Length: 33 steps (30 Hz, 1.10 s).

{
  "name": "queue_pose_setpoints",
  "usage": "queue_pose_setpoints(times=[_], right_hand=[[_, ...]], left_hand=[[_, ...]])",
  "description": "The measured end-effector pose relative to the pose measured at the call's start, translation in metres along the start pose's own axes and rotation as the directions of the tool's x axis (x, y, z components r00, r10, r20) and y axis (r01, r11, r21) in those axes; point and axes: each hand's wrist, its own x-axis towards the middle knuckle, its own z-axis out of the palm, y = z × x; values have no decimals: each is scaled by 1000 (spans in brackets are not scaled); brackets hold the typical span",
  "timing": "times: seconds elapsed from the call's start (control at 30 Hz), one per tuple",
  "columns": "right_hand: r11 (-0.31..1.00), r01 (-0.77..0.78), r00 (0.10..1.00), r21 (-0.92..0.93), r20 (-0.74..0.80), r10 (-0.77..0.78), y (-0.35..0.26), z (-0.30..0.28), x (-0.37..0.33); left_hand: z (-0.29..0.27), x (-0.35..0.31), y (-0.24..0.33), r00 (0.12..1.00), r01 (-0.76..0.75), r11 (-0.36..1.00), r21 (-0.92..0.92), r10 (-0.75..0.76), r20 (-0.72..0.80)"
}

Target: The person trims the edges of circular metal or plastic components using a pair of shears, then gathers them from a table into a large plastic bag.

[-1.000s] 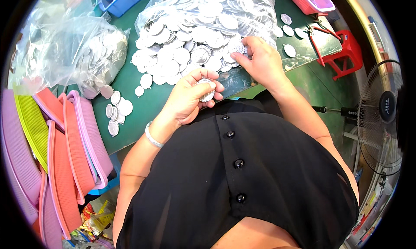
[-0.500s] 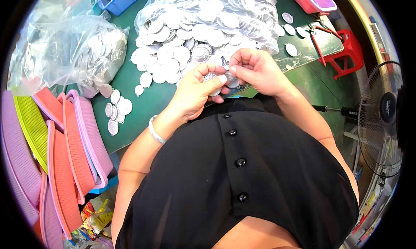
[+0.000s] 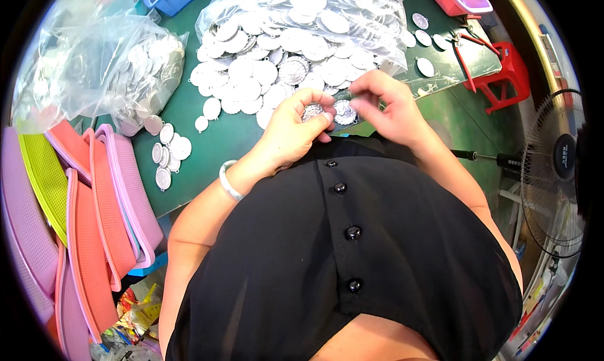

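Observation:
Silver round pendants lie in a large pile [image 3: 251, 78] just beyond my hands, many with a small loop on the rim. My left hand [image 3: 290, 128] is closed, thumb and fingers gripping an ornate silver pendant [image 3: 313, 112]. A second ornate pendant [image 3: 345, 112] shows between my two hands, close to my left fingertips; what supports it is hard to see. My right hand [image 3: 391, 109] is beside it, thumb and forefinger apart, the thumb tip at or very near its edge. Whether they touch cannot be made out.
A clear plastic bag [image 3: 371, 24] covers the far pile; another filled bag [image 3: 148, 68] stands left. Loose pendants [image 3: 165, 153] lie near the left edge. Red-handled pliers [image 3: 465, 62] are at right. Stacked baskets [image 3: 113, 204], a red stool [image 3: 503, 78] and a fan [image 3: 557, 166] surround the green table.
My right hand has moved slightly right and its thumb and forefinger have parted from their pinch. The second pendant now shows its face more fully, slightly further right.

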Motion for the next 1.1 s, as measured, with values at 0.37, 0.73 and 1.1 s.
queue_pose_setpoints(times=[0.37, 0.73, 1.1], right_hand=[[885, 238, 970, -401, 147, -194, -9, 6, -9], [855, 206, 969, -477, -23, -246, -9, 2, 24], [925, 108, 966, -364, -182, -184, -1, 7, 31]], left_hand=[[0, -13, 9, 995, 96, 990, -108, -99, -22], [-6, -13, 0, 992, 88, 932, -353, -114, -53], [-7, -17, 11, 995, 60, 920, -387, -85, -49]])
